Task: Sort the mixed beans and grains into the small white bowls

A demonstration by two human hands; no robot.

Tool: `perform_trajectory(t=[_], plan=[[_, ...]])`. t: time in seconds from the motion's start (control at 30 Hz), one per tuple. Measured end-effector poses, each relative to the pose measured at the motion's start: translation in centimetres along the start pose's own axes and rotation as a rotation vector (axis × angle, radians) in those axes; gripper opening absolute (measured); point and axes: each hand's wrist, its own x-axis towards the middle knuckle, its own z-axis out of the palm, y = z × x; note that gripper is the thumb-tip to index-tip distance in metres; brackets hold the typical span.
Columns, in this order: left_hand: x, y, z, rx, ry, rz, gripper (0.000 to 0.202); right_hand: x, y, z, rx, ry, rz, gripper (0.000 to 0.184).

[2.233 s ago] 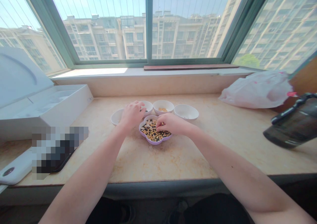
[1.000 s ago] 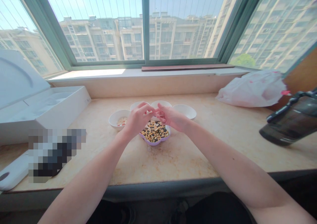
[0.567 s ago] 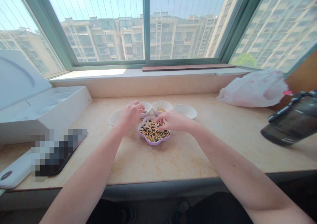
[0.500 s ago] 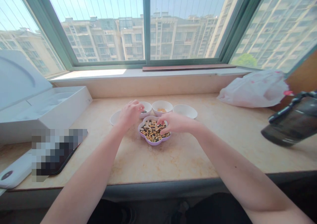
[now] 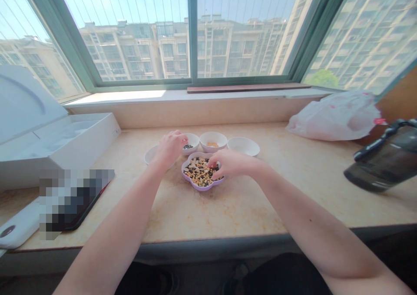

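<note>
A purple flower-shaped dish (image 5: pixel 199 185) full of mixed beans sits mid-counter. Behind it stand several small white bowls: one (image 5: pixel 149 155) at the left partly under my left hand, one (image 5: pixel 192 140) with dark beans, one (image 5: pixel 213 140) with yellow beans, one (image 5: pixel 243 146) at the right. My left hand (image 5: pixel 168 147) hovers over the left bowls, fingers curled together; what they hold is hidden. My right hand (image 5: pixel 228 164) rests over the dish's right side, fingertips pinched down among the beans.
An open white box (image 5: pixel 55 143) stands at the left, a phone and a white device (image 5: pixel 19 225) in front of it. A white plastic bag (image 5: pixel 335 117) lies at the back right, a dark jug (image 5: pixel 384 158) at the right edge. The window sill (image 5: pixel 195 96) runs behind.
A second ago both hands met above the dish. Since then my left hand has gone back over the left bowls and my right hand has dropped into the beans.
</note>
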Motion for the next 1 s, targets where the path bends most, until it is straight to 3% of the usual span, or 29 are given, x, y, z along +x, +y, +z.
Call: perform_trajectory(t=[0.5, 0.73, 0.8, 0.9, 1.0], plan=[[0.2, -0.1, 0.2, -0.109, 0.045, -0.010, 0.011, 0.7, 0.2, 0.8, 0.033, -0.019, -0.042, 0.014], [-0.1, 0.9, 0.3, -0.235, 0.129, 0.105, 0.010, 0.6, 0.0, 0.7, 0.093, 0.030, -0.039, 0.011], [-0.3, 1.3, 0.4, -0.290, 0.163, 0.143, 0.008, 0.7, -0.1, 0.4, 0.197, 0.127, -0.022, 0.014], [-0.8, 2.1, 0.4, -0.350, 0.189, 0.191, 0.005, 1.0, -0.3, 0.1, 0.513, 0.255, 0.021, 0.033], [-1.2, 2.8, 0.4, -0.385, 0.169, 0.243, 0.006, 1.2, -0.3, 0.2, 0.817, 0.254, 0.028, 0.048]])
